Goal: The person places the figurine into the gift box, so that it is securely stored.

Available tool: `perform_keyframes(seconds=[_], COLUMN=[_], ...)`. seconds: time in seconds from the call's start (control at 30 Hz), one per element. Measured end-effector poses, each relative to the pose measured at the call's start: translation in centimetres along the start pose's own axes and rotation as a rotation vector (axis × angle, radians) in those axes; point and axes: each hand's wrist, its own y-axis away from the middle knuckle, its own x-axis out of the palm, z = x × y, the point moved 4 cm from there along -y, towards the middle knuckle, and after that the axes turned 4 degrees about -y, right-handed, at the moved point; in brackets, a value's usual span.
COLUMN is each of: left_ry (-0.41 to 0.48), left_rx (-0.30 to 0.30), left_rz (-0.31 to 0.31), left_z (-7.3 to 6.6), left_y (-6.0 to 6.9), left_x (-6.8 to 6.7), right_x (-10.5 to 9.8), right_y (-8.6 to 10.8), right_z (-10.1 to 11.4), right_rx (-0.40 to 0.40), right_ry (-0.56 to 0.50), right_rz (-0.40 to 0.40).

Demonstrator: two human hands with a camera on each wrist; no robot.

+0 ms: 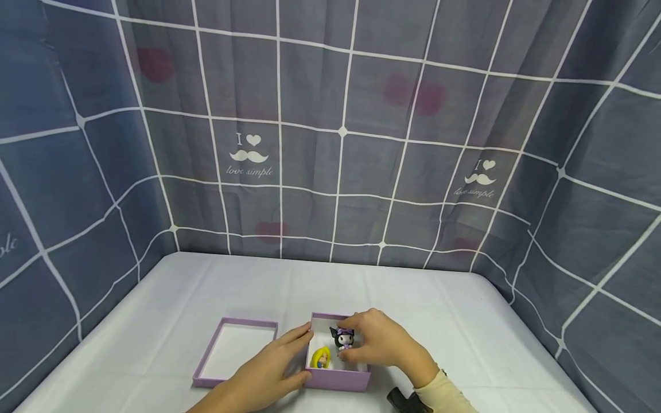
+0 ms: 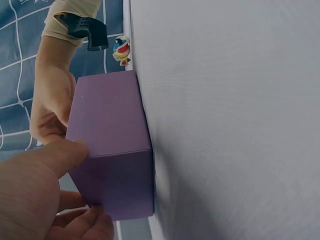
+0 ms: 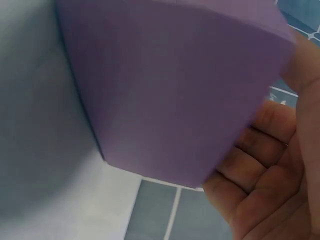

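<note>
- Head: left hand (image 1: pixel 268 367) half open, fingers spread along the left wall of an open purple rectangular box (image 1: pixel 338 380) with white interior; thumb at the near-left corner.
- Head: right hand (image 1: pixel 382 341) reaches over the box's right wall, thumb and fingertips pinching a small black-and-purple figurine with a white face (image 1: pixel 344 339), inside the box.
- Head: small yellow-haired figurine (image 1: pixel 319 358) in the box, between the hands, near left of the right thumb. Shallow purple lid with white inside (image 1: pixel 240 351) left of the left hand, on a white cloth-covered table (image 1: pixel 444 321).
- Left wrist: left thumb touches the box's top edge, fingers bent against the side. Small red, white and blue figurine (image 2: pixel 121 49) beyond the box, below the right wrist's dark strap (image 2: pixel 90 31).
- Right wrist: right fingers curled behind the box wall; tips hidden, so grip can't be told here.
</note>
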Motion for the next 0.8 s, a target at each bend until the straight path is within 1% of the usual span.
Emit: perform_keyframes(seconds=[0.1,0.3,0.47,0.63,0.8], left_ry=[0.002,-0.005,0.003,-0.005,-0.009], left_rx=[0.004,0.015,0.014,0.005,0.002], left_rz=[0.001,-0.012,-0.009,-0.007,-0.012], left_z=[-0.1,-0.2,-0.3,-0.2,-0.2], left_y=[0.1,0.0,0.0,0.0,0.0], left_x=[0.0,-0.1,0.0,0.0,0.0], right_x=[0.5,1.1,1.6,1.8,2.1], right_y=[-0.1,-0.6,-1.0,-1.3,-1.3], right_z=[0.0,0.4,0.4,0.5,0.6], right_rx=[0.002,-0.054,-0.05,-0.058,-0.039], right_ry=[0.035,0.08,0.106,0.124,0.141], right_rz=[0.001,-0.023,-0.018,-0.028,-0.014])
